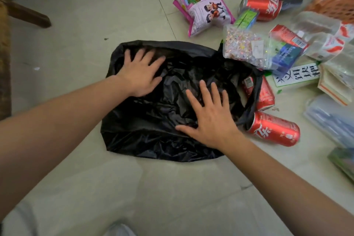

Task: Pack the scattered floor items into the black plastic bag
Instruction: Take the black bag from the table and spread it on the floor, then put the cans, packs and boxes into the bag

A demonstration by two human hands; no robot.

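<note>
Flattening the black bag (153,130) under left hand (139,75) and right hand (208,121), fingers (203,90) spread; next, probably opening it for the near can (274,129)

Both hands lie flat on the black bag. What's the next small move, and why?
Probably the right hand should lift and take the nearest red can, lying beside the right edge of the black bag, where its mouth seems to open. The left hand can pin the bag. Both hands rest open on it, holding nothing, while cans and a snack packet lie outside it.
</note>
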